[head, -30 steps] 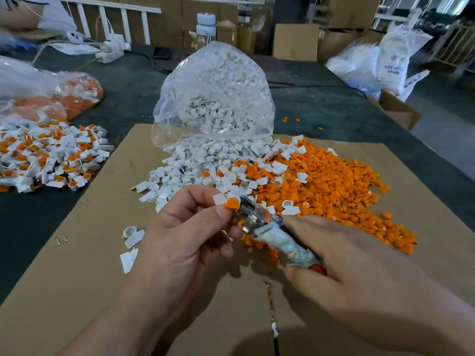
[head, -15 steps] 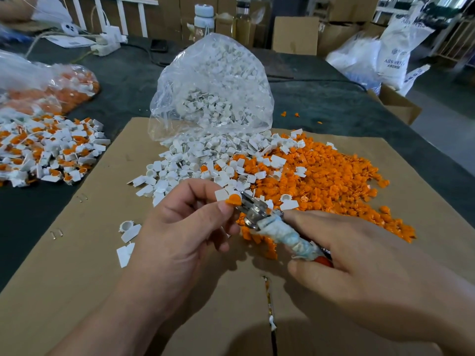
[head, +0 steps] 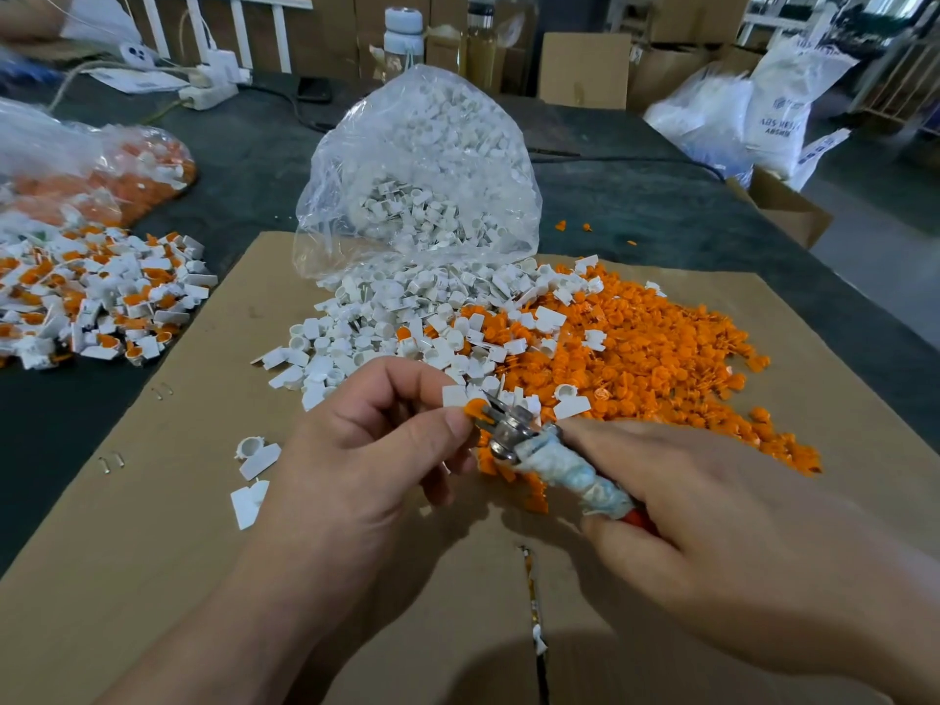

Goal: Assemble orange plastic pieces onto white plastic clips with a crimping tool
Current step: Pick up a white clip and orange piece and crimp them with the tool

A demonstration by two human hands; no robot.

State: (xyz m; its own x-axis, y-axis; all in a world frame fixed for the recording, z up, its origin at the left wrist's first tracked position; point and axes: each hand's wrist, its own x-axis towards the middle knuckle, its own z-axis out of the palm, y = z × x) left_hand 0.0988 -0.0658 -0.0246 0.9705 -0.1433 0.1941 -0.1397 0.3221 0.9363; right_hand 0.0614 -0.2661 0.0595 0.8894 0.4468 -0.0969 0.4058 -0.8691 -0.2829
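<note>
My left hand point(head: 366, 450) pinches a white clip point(head: 454, 395) with an orange piece point(head: 474, 408) on it, between thumb and fingers. My right hand point(head: 712, 526) grips the crimping tool point(head: 549, 455) by its tape-wrapped handle. The tool's metal jaws sit on the orange piece at my left fingertips. Behind the hands lie a heap of loose white clips point(head: 407, 328) and a heap of orange pieces point(head: 636, 348) on a cardboard sheet point(head: 152, 552).
A clear bag of white clips point(head: 422, 170) stands behind the heaps. Assembled white-and-orange parts point(head: 91, 302) are piled at the left on the dark table, beside another bag point(head: 91, 170). Three loose white clips point(head: 254, 465) lie left of my left hand. Boxes and sacks stand beyond.
Both hands and the tool have kept their hold and stayed in nearly the same place; only the camera has shifted slightly.
</note>
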